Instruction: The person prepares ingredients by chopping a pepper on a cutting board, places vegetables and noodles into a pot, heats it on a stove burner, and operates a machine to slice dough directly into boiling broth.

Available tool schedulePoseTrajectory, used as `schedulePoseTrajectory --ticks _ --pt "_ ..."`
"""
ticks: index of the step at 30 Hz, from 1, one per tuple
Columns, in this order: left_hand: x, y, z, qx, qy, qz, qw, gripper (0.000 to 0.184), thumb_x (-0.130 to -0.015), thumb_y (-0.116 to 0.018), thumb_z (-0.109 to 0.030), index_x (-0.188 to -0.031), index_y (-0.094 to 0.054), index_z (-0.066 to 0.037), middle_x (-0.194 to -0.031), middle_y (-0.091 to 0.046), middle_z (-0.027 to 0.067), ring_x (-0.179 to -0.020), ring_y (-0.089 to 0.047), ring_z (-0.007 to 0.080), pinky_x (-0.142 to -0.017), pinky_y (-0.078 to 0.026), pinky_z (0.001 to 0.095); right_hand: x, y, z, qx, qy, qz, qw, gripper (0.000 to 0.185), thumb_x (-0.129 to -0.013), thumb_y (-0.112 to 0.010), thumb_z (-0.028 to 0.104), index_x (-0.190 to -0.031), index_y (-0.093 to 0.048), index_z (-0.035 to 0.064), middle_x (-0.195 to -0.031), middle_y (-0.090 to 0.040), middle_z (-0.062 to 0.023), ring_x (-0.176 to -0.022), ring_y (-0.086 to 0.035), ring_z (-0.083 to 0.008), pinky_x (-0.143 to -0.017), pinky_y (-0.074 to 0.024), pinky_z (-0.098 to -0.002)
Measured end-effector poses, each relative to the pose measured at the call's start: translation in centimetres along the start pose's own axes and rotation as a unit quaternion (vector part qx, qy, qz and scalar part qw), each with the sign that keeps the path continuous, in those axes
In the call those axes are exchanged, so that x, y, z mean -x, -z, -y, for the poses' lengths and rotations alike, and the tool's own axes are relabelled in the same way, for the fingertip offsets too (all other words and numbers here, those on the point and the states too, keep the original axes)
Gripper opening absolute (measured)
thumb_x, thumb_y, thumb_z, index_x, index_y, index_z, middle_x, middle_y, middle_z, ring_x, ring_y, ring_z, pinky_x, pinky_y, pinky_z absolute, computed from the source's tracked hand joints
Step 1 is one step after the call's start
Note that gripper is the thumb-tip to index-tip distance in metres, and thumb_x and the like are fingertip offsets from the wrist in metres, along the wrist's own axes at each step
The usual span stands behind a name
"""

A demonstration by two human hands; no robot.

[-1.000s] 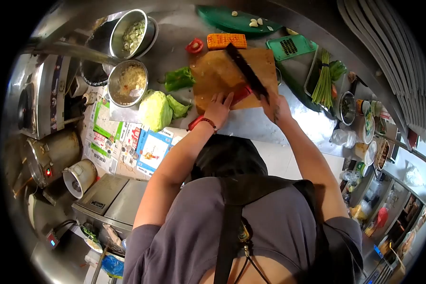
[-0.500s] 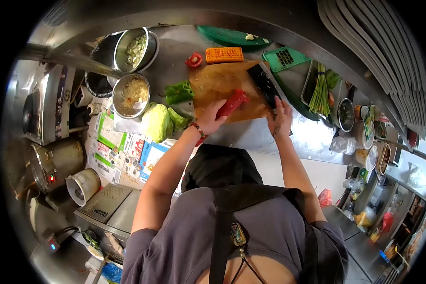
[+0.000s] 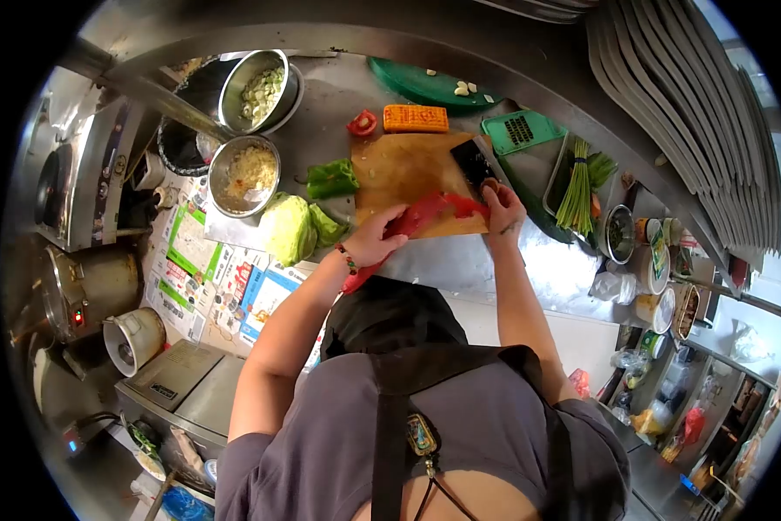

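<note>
A long red package (image 3: 427, 215) lies across the near part of the wooden cutting board (image 3: 390, 165). My left hand (image 3: 377, 236) is wrapped round its middle, and its lower left end sticks out past the board beside my wrist. My right hand (image 3: 502, 207) has its fingers pinched at the package's right end; what exactly they grip is partly hidden. The cleaver (image 3: 474, 163) lies on the board's right side, its dark blade just beyond my right fingers. A green pepper (image 3: 332, 179) and a cabbage (image 3: 288, 230) sit left of the board.
Two metal bowls (image 3: 244, 176) with chopped food stand at the left. Behind the board are an orange block (image 3: 416, 118), a red tomato piece (image 3: 362, 122) and a green round board (image 3: 425, 85). A green grater (image 3: 522, 130) and tied green stalks (image 3: 575, 195) are at the right.
My right hand has let go of the cleaver, which now lies on the board, and has moved to the red package's right end. My left hand has stayed on the package, which has shifted slightly.
</note>
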State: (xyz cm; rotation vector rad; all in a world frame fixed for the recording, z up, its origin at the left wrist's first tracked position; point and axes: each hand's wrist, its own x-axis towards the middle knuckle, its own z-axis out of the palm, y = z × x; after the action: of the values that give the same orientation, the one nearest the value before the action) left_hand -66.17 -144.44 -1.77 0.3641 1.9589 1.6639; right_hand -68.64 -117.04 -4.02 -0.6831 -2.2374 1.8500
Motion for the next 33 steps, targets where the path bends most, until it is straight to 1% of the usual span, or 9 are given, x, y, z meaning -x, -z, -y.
schedulePoseTrajectory --ticks 4,8,11,13,17,18,21,24,33 --pt "-3.3 -0.9 0.6 -0.024 -0.019 -0.084 0.996 0.055 -0.078 -0.061 -0.01 -0.127 -0.039 0.002 -0.119 -0.051 0.0181 -0.108 -0.051 0.0263 -0.092 -0.04 0.0324 -0.3 1.4 1.2 -0.294 -0.144 0.012 0.945 0.026 -0.083 -0.062 0.015 -0.107 -0.056 0.0088 -0.099 -0.059 -0.0008 -0.084 -0.053 -0.0126 -0.074 -0.0411 -0.0277" --pt "-8.9 -2.1 0.5 -0.138 -0.066 -0.168 0.974 0.055 -0.075 -0.061 -0.013 -0.125 -0.041 -0.001 -0.115 -0.052 0.0192 -0.103 -0.053 0.0313 -0.089 -0.041 0.0355 0.8 2.4 4.0 -0.431 -0.118 0.004 0.895 0.028 -0.083 -0.059 0.007 -0.111 -0.053 0.0065 -0.103 -0.056 -0.0017 -0.094 -0.051 -0.0138 -0.079 -0.0413 -0.0296" --pt "-8.4 -2.6 -3.4 -0.218 -0.092 -0.213 0.948 0.055 -0.074 -0.062 -0.021 -0.123 -0.043 -0.002 -0.106 -0.053 0.0188 -0.101 -0.051 0.0313 -0.085 -0.042 0.0378 1.8 1.7 5.6 -0.307 -0.07 0.079 0.946 0.029 -0.086 -0.054 0.006 -0.115 -0.051 0.0039 -0.11 -0.055 -0.0052 -0.099 -0.052 -0.0159 -0.084 -0.0413 -0.03" --pt "-5.8 -2.7 -3.6 -0.094 -0.137 -0.198 0.966 0.054 -0.076 -0.062 -0.022 -0.122 -0.043 -0.002 -0.103 -0.054 0.0178 -0.097 -0.052 0.0314 -0.084 -0.043 0.0384 2.8 0.9 4.9 -0.242 -0.054 0.158 0.956 0.028 -0.088 -0.051 0.008 -0.115 -0.051 0.0025 -0.112 -0.055 -0.0067 -0.099 -0.051 -0.0167 -0.084 -0.0411 -0.0301" --pt "3.8 -1.2 -1.9 -0.058 0.019 -0.155 0.986 0.046 -0.079 -0.06 -0.02 -0.118 -0.047 -0.001 -0.101 -0.055 0.0166 -0.093 -0.056 0.0276 -0.08 -0.045 0.0355 6.7 -3.8 4.1 -0.196 -0.136 0.306 0.922 0.025 -0.087 -0.052 0.006 -0.111 -0.051 0.0024 -0.108 -0.055 -0.0069 -0.094 -0.052 -0.0161 -0.083 -0.0421 -0.0294" --pt "6.3 -2.2 1.1 -0.053 -0.035 -0.276 0.959 0.044 -0.079 -0.06 -0.017 -0.118 -0.048 0.0 -0.1 -0.056 0.0163 -0.091 -0.057 0.0251 -0.077 -0.046 0.0336 7.1 -4.6 3.1 -0.2 -0.161 0.366 0.894 0.024 -0.085 -0.052 0.002 -0.109 -0.051 0.0013 -0.106 -0.056 -0.0075 -0.094 -0.053 -0.0165 -0.083 -0.0429 -0.0291" --pt "15.3 -2.8 4.9 -0.002 0.067 -0.404 0.912 0.045 -0.079 -0.061 -0.016 -0.119 -0.047 0.0 -0.096 -0.058 0.014 -0.089 -0.058 0.0226 -0.077 -0.047 0.0323 9.9 -9.3 5.1 -0.174 -0.242 0.484 0.822 0.024 -0.083 -0.056 0.003 -0.107 -0.052 0.0021 -0.1 -0.057 -0.0055 -0.087 -0.054 -0.015 -0.078 -0.0437 -0.0281" --pt "23.7 -4.7 7.7 0.051 0.185 -0.519 0.833 0.043 -0.08 -0.06 -0.014 -0.119 -0.047 -0.001 -0.094 -0.059 0.0123 -0.086 -0.058 0.0184 -0.077 -0.047 0.03 12.0 -15.1 7.0 -0.076 -0.159 0.63 0.756 0.022 -0.082 -0.058 0.004 -0.104 -0.054 0.0023 -0.097 -0.057 -0.0043 -0.085 -0.054 -0.0137 -0.075 -0.0436 -0.0259" --pt "39.7 -9.3 19.7 0.253 0.163 -0.752 0.586 0.032 -0.083 -0.056 -0.003 -0.114 -0.049 -0.001 -0.082 -0.06 0.0044 -0.077 -0.058 0.0114 -0.072 -0.047 0.0241 31.7 -35.2 11.7 -0.008 -0.125 0.756 0.643 0.021 -0.08 -0.062 0.001 -0.1 -0.056 0.0026 -0.087 -0.058 -0.0018 -0.068 -0.051 -0.0073 -0.058 -0.0396 -0.0184"
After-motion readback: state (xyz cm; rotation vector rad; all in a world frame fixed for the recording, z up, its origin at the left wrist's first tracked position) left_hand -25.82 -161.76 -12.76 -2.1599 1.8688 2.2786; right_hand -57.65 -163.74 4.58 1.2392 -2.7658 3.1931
